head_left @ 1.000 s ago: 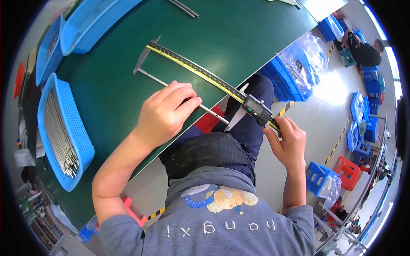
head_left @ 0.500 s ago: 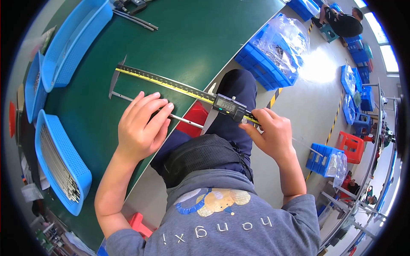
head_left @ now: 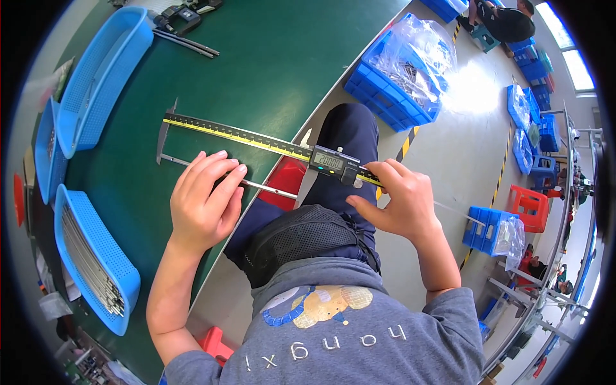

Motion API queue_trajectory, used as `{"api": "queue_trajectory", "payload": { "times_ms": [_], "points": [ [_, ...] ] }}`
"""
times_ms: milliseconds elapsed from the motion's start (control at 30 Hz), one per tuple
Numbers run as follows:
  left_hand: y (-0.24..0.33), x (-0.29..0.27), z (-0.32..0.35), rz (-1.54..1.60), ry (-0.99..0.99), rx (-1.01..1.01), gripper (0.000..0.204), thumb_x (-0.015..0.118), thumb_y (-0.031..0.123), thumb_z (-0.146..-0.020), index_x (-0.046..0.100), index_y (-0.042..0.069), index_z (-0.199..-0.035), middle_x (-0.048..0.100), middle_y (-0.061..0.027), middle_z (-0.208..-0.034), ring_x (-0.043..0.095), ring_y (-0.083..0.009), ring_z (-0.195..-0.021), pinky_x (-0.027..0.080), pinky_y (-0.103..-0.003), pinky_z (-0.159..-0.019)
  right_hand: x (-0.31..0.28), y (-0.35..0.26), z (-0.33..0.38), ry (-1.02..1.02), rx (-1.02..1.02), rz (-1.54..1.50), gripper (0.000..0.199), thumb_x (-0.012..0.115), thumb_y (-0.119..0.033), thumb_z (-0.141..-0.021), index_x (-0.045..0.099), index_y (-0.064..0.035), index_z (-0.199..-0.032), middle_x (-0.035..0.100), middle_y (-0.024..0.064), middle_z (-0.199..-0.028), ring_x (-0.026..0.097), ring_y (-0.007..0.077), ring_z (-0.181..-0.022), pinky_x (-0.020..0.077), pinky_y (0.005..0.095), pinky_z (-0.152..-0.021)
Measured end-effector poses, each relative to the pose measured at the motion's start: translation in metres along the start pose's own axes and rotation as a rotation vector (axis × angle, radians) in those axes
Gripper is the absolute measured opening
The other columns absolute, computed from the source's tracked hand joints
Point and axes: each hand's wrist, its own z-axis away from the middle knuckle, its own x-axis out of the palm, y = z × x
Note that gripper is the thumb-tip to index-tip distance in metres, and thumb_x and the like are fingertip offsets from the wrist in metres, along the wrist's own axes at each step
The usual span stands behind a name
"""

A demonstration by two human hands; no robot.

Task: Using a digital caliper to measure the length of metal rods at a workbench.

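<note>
A long digital caliper (head_left: pixel 237 133) with a yellow-edged scale stretches over the green table edge and my lap, its jaws spread wide. Between the jaws lies a thin metal rod (head_left: pixel 266 188) with small holes near its near end. My left hand (head_left: pixel 208 204) pinches the rod around its middle, fingers bent over it; the gripped stretch is hidden. The rod's far end meets the caliper's far jaw. My right hand (head_left: pixel 405 197) grips the caliper's beam end beside the display, fingers on top and thumb tip lowered away from the thumb roller.
Blue perforated baskets (head_left: pixel 131 269) stand along the table's left, one filled with metal rods (head_left: pixel 90 263). More rods (head_left: pixel 186 43) lie at the back beside a dark measuring tool (head_left: pixel 181 19). A blue crate (head_left: pixel 391 96) with plastic film stands on the floor; a person sits far right.
The caliper, rod and both hands have shifted slightly left in view. My right thumb has come off the roller, and the display reading has changed.
</note>
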Motion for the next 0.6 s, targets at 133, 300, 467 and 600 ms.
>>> {"api": "queue_trajectory", "payload": {
  "times_ms": [133, 300, 467, 600],
  "points": [
    [-0.001, 0.003, -0.005, 0.001, -0.008, 0.01, 0.029, 0.067, 0.003, -0.069, 0.068, 0.004, -0.099, 0.064, -0.0101, -0.099, 0.063, -0.0298, -0.098, 0.05, -0.046, -0.088, -0.002, 0.004, -0.001, -0.001, 0.017, 0.004, 0.041, 0.077, -0.04, -0.07, 0.063, -0.0082, -0.091, 0.056, 0.0049, -0.071, 0.06, 0.0253, -0.057, 0.0462, 0.0349, -0.05],
    [0.013, -0.005, -0.011, 0.068, -0.135, 0.004, 0.031, 0.07, 0.012, -0.07, 0.067, 0.005, -0.1, 0.062, -0.0101, -0.1, 0.06, -0.0293, -0.101, 0.048, -0.046, -0.09, 0.0, 0.003, -0.006, 0.012, -0.024, 0.012, 0.037, 0.076, -0.036, -0.072, 0.062, -0.0079, -0.091, 0.056, 0.0061, -0.07, 0.06, 0.0255, -0.057, 0.0456, 0.0352, -0.049],
    [0.032, 0.011, -0.014, -0.147, -0.146, 0.188, 0.011, 0.06, 0.014, -0.075, 0.063, 0.004, -0.078, 0.059, -0.009, -0.09, 0.058, -0.0248, -0.091, 0.051, -0.041, -0.083, -0.002, 0.002, -0.001, -0.002, -0.016, -0.018, 0.026, 0.075, -0.021, -0.074, 0.061, -0.0053, -0.089, 0.057, 0.0076, -0.069, 0.058, 0.0248, -0.054, 0.044, 0.0343, -0.048],
    [0.05, -0.036, -0.019, -0.251, 0.049, 0.196, 0.015, 0.064, 0.018, -0.071, 0.063, 0.005, -0.077, 0.059, -0.0078, -0.088, 0.059, -0.0219, -0.085, 0.055, -0.036, -0.07, -0.004, 0.006, -0.002, -0.004, -0.021, -0.056, 0.024, 0.074, -0.017, -0.073, 0.061, -0.0035, -0.088, 0.057, 0.0086, -0.068, 0.057, 0.0231, -0.052, 0.0436, 0.033, -0.048]
  ]
}}
